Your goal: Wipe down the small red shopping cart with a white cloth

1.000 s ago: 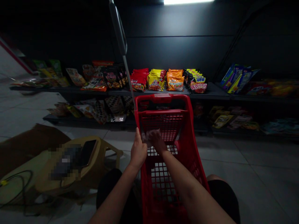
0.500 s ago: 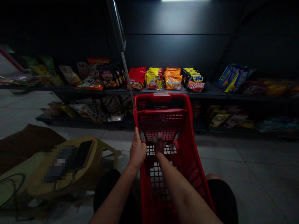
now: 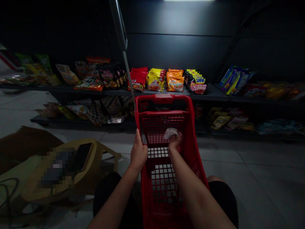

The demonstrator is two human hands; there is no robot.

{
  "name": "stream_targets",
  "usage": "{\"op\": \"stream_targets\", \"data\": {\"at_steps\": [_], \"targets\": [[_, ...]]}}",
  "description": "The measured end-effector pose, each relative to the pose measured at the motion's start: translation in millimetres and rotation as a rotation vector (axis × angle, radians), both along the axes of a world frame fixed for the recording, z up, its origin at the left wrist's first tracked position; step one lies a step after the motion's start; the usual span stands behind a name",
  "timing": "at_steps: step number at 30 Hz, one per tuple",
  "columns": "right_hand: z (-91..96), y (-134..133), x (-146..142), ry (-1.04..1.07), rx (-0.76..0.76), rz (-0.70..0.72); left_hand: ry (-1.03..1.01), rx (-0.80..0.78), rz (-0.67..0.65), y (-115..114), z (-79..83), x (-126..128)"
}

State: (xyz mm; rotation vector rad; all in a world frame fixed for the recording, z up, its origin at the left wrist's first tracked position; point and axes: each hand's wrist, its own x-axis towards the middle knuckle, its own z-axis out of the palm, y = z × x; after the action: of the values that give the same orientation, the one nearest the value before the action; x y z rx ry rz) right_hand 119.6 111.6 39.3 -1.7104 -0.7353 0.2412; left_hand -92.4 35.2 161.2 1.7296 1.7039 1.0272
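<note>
L hand [image 3: 138, 152] is clenching the side rim [image 3: 137, 122] of the red shopping cart [image 3: 162, 99], seemingly steadying it, while R hand [image 3: 175, 141] is grasping a white cloth [image 3: 170, 133] inside, just by the mesh front [image 3: 162, 127].

Dark gray panel wall [image 3: 178, 41] straight ahead of the grip [image 3: 175, 141], lit by a bright ceiling light [image 3: 189, 0] at the top. Two low black shelves [image 3: 209, 93] run along the wall, stocked with packets of instant noodles and snacks [image 3: 175, 81]. Pale tile floor [image 3: 262, 165] between the grip and the shelves, and off to the right. Left of the grip, tan plastic stool [image 3: 105, 156], with a brown padded item [image 3: 28, 141] further left.
</note>
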Motion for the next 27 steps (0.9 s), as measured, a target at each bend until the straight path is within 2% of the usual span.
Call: {"op": "stream_targets", "data": {"at_steps": [2, 4, 5, 7, 9, 11, 14, 17, 19, 21, 25, 27], "targets": [[26.9, 14, -13, -0.021, 0.046, -0.014, 0.009, -0.007, -0.001, 0, -0.7, 0], [54.9, 25, -34, -0.127, 0.081, 0.070, 0.009, -0.001, -0.002, 1, -1.5, 0], [67.8, 29, -45, -0.224, 0.097, 0.165, 0.003, 0.007, -0.004, 1, -2.0, 0], [88.3, 32, -66, -0.486, 0.119, 0.444, -0.017, 0.024, -0.011, 1, -2.6, 0], [99.8, 32, -75, -0.683, 0.127, 0.648, -0.031, 0.023, -0.011, 1, -2.4, 0], [103.2, 31, -66, -0.724, 0.122, 0.637, -0.022, 0.005, -0.002, 1, -1.2, 0], [103.6, 29, -28, -0.621, 0.096, 0.368, 0.002, -0.003, -0.006, 1, 1.3, -1], [111.9, 30, 9, -0.493, 0.183, 0.060, 0.000, 0.004, -0.015, 1, 2.8, -1], [122.6, 32, 14, -0.457, 0.246, -0.022, -0.002, -0.002, -0.012, 0, 3.0, 0], [133.9, 38, -2, -0.508, 0.208, 0.074, -0.002, -0.002, -0.011, 1, 2.4, 0], [149.8, 49, -60, -0.788, 0.069, 0.463, -0.019, 0.022, -0.018, 2, 0.2, 1], [155.7, 54, -77, -0.909, 0.048, 0.600, -0.027, 0.021, -0.017, 2, -0.5, 0]]}}
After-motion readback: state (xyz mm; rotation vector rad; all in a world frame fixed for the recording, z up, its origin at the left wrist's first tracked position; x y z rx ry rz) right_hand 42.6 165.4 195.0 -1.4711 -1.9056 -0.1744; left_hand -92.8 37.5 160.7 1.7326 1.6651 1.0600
